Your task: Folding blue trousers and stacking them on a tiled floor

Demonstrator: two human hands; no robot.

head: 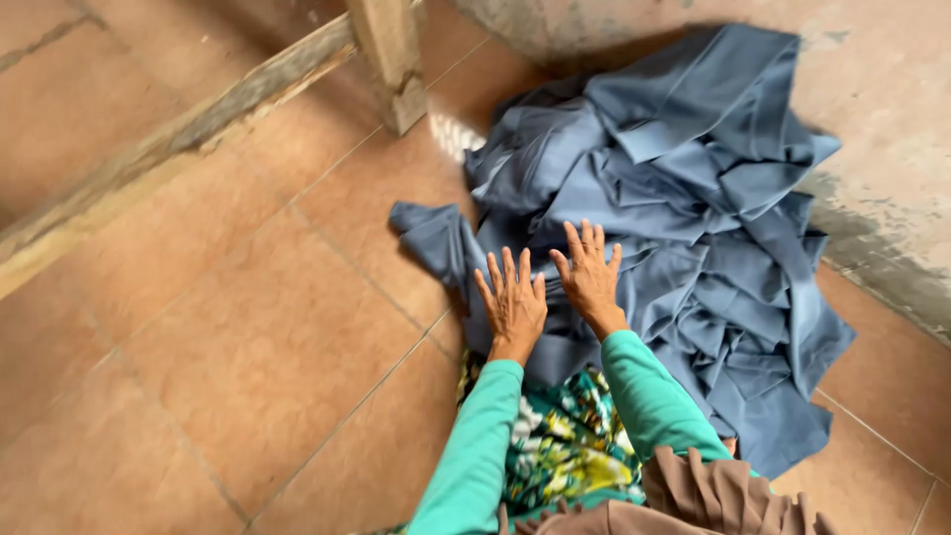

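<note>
Terracotta floor tiles (248, 337) bear crumpled blue-grey cloth (684, 228); left hand (513, 305) and right hand (590, 277) press it, fingers spread.

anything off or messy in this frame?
The blue-grey cloth is the untidy part: it lies crumpled in a loose heap on the tiled floor against the wall, not folded. Both the left hand and the right hand press flat on it. No tears or spills visible.

No packages, labels, signs or screens in view from the head camera.
</note>
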